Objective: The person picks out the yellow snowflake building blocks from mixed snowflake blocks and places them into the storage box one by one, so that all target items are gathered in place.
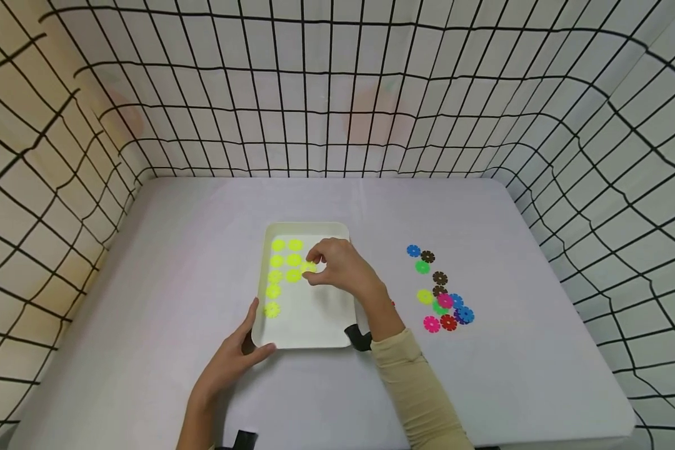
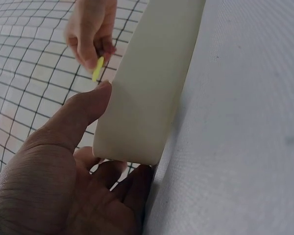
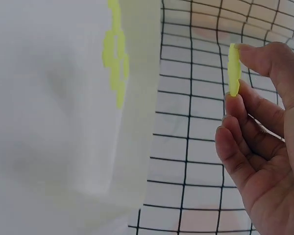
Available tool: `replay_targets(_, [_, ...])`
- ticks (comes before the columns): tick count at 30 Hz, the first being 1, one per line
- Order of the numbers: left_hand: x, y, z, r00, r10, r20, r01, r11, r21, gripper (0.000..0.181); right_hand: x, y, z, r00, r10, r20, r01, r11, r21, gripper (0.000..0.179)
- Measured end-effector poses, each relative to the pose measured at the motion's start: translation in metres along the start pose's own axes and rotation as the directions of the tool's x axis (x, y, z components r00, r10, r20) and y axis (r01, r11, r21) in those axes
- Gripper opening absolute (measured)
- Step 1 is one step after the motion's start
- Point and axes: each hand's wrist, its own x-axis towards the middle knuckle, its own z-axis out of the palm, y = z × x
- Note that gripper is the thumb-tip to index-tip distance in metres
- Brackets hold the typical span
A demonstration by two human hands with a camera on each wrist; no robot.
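Observation:
A yellow notched disc is pinched between thumb and fingers of my right hand, over the middle of a white tray. Several more yellow discs lie in that tray, one column down its left side and a shorter column beside it. At the tray's near left corner is my left hand, thumb against the near wall and fingers along the left side. In the left wrist view, the left thumb touches the tray's wall and the other fingers reach round the corner, partly hidden.
Right of the tray, loose notched discs lie on the white table: blue, brown, green, pink, red and yellow, some overlapping. A black wire grid stands round the back and sides.

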Motion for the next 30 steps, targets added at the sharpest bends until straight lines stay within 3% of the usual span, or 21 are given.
replay_targets(7, [0.001, 0.000, 0.001, 1.000, -0.029, -0.012, 0.030, 0.999, 0.026, 0.098, 0.017, -0.005, 0.015, 0.996, -0.021, 0.082, 0.021, 1.000, -0.001, 0.024])
replay_targets(14, [0.000, 0.001, 0.000, 1.000, -0.029, -0.008, 0.029, 0.999, 0.046, 0.098, 0.027, -0.003, 0.025, 0.988, 0.007, 0.157, 0.002, 0.998, -0.060, 0.025])
replay_targets(21, [0.000, 0.000, 0.001, 1.000, -0.018, 0.002, 0.018, 0.999, 0.037, 0.097, 0.030, -0.001, 0.037, 0.960, 0.078, 0.270, -0.051, 0.993, -0.105, 0.028])
replay_targets(30, [-0.001, -0.002, -0.003, 1.000, -0.002, -0.007, 0.003, 0.999, 0.041, 0.098, 0.039, -0.004, 0.050, 0.930, 0.080, 0.358, -0.009, 0.981, -0.195, 0.022])
